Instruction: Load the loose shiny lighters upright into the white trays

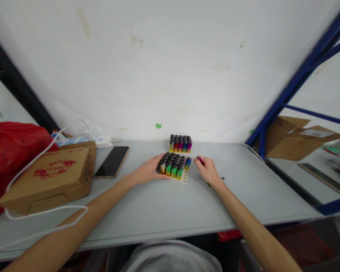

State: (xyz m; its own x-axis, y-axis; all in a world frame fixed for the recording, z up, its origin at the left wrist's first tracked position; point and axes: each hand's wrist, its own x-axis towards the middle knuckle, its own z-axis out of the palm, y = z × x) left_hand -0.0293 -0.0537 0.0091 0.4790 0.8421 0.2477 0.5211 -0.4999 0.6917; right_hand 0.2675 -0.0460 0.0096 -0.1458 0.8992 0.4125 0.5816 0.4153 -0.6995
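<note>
**Both hands at a tray of lighters on the grey table**

Head view. A clear tray of lighters (175, 166), packed upright with black caps and rainbow bodies, sits near the middle of the grey table (170, 207), toward the back wall. The left hand (150, 170) rests against the tray's left side, fingers together and curled along its edge, touching it. The right hand (206, 170) lies just right of the tray, fingers pinched on a single pink lighter (200, 159), which is close to the tray's right corner; whether it touches the tray cannot be told. A second block of lighters (180, 143) stands behind the tray, apart from both hands.

To the left: a dark phone (112, 161) lying flat, a cardboard box (52, 177) with a red print, a red bag (8, 151), and a white cable (45, 215) looping over the box to a white power strip (102, 141). A blue rack frame (297, 75) stands at right.
</note>
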